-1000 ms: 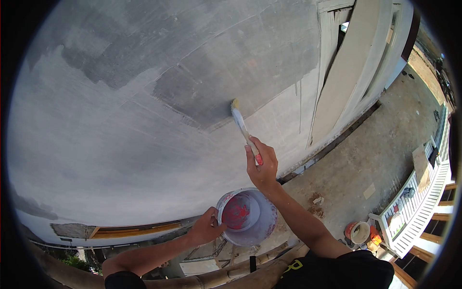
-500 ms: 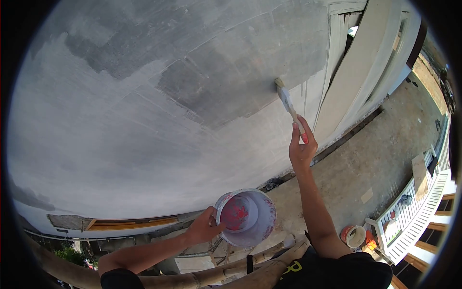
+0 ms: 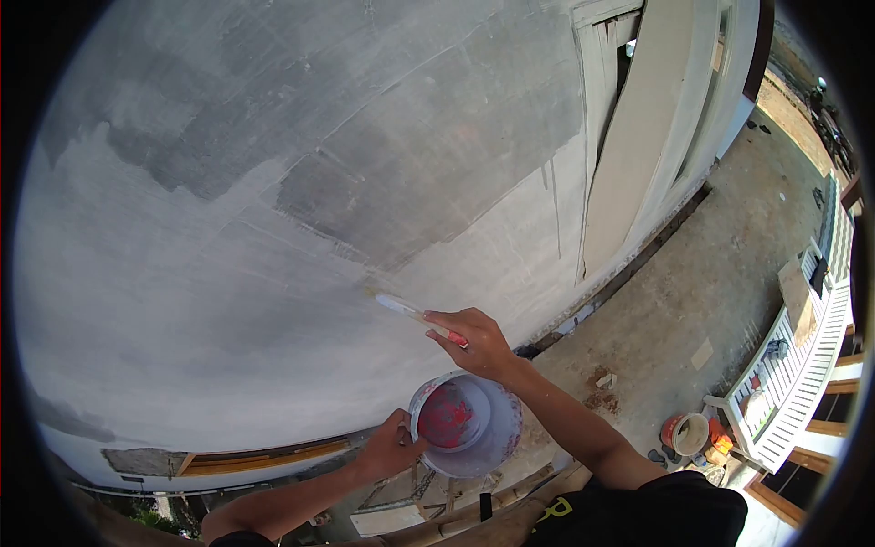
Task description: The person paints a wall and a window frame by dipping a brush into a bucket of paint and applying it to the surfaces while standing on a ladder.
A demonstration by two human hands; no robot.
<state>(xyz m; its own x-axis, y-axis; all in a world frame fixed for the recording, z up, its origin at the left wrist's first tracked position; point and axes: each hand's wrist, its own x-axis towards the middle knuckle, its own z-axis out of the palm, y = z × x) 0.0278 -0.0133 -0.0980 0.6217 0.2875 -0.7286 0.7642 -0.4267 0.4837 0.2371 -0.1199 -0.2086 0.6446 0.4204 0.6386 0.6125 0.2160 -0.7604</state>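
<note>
A paintbrush (image 3: 399,306) with a pale handle and a red end is gripped in my right hand (image 3: 478,342). Its bristles are right at the wall (image 3: 301,346), near the lower edge of a darker grey patch. My left hand (image 3: 392,447) holds a white bucket (image 3: 504,424) by its rim, thumb over the edge. Pink-red stains mark the bucket's bottom and inner wall. The right forearm passes just above the bucket's right rim. Lighter and darker grey areas cover the wall, with thin drips running down on its right part.
Bamboo poles (image 3: 447,527) run close in front of my body. Below right, a concrete floor (image 3: 638,337) holds another bucket (image 3: 684,434) beside a white slatted bench (image 3: 802,392). A wooden door frame (image 3: 652,137) stands right of the wall, and a wood-framed opening (image 3: 264,459) lies lower left.
My right hand has brought the paintbrush down and left along the wall, from the dark patch's right side to below it. The left hand still holds the bucket. The view has shifted slightly.
</note>
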